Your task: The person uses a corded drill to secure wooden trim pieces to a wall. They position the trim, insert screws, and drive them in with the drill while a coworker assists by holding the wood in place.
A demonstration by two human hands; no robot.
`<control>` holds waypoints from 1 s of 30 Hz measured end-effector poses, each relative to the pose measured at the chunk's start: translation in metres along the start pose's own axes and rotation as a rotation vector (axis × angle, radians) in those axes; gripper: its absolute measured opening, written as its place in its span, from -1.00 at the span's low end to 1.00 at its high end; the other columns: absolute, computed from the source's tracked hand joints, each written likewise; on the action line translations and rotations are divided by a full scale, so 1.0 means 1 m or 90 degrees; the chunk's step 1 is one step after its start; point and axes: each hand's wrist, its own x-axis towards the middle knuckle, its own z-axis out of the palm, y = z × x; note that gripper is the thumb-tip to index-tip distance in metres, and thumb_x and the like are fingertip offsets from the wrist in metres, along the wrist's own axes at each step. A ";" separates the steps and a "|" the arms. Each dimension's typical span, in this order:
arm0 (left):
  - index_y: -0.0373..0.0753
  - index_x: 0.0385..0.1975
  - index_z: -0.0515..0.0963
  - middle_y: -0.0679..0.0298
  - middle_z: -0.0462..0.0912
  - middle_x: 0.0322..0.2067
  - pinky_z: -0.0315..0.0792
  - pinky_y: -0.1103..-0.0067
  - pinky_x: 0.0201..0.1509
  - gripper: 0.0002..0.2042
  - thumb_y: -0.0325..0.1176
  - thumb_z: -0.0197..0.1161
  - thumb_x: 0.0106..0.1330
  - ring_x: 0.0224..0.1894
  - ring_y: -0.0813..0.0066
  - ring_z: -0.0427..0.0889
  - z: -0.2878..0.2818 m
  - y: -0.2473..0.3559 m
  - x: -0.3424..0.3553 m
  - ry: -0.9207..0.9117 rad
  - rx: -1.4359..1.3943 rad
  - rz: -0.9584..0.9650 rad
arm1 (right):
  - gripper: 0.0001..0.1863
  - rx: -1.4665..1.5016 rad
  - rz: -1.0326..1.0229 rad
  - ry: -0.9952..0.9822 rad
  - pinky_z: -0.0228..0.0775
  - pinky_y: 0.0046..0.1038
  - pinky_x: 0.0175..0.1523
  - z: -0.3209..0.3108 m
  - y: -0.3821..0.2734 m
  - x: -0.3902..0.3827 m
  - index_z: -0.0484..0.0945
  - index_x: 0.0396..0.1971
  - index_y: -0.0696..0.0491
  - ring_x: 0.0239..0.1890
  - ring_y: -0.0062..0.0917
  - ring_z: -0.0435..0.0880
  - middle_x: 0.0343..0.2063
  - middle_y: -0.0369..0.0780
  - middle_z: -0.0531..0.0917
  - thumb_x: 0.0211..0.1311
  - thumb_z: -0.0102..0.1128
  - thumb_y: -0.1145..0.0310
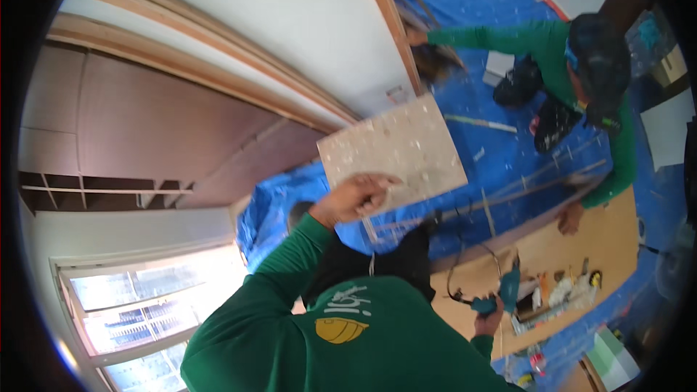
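Note:
My left hand (357,197) is raised in front of my chest over a paint-spattered board (396,149). Its index finger points out across the board while the other fingers curl; nothing shows in its grasp. Low on the right, my right hand (491,317) grips a teal corded power tool (509,290), whose exact kind I cannot make out. The tool's dark cord (451,279) loops beside it. Under the tool lies a tan board (534,254) with several small tools and scraps on it.
A co-worker in green sleeves (501,36) crouches at the right, one hand (570,219) on the tan board. Blue sheeting (501,0) covers the floor. A white wood-edged panel (290,14) spans the upper left; a bright window (138,305) is at lower left.

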 end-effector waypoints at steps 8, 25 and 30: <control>-0.38 -0.14 0.61 0.36 0.43 -0.59 0.20 0.60 -0.53 -0.78 -0.34 0.13 0.61 -0.57 0.64 0.29 0.022 0.064 -0.091 0.041 0.115 0.110 | -0.64 -0.298 0.011 -0.171 0.65 -0.31 -0.14 0.129 -0.035 -0.034 0.54 0.01 0.20 -0.26 -0.36 0.73 -0.26 -0.10 0.68 0.21 0.31 0.51; -0.03 -0.14 0.85 0.36 0.55 -0.49 0.10 0.67 -0.71 -0.59 -0.68 0.22 0.16 -0.70 0.71 0.34 0.118 0.170 -0.063 -0.004 0.167 1.058 | -0.55 -0.941 -0.176 -0.122 0.60 -0.38 -0.43 0.309 0.029 0.001 0.51 -0.01 0.22 -0.55 -0.46 0.73 -0.43 -0.12 0.72 0.08 0.38 0.44; -0.07 -0.20 0.69 0.30 0.55 -0.49 0.22 0.58 -0.71 -0.80 -0.54 0.25 0.27 -0.67 0.60 0.42 0.022 0.208 -0.038 -0.066 0.421 1.089 | -0.49 -0.989 -0.142 -0.170 0.59 -0.29 -0.36 0.358 0.041 0.054 0.51 0.06 0.22 -0.44 -0.35 0.75 -0.38 -0.07 0.74 0.08 0.39 0.42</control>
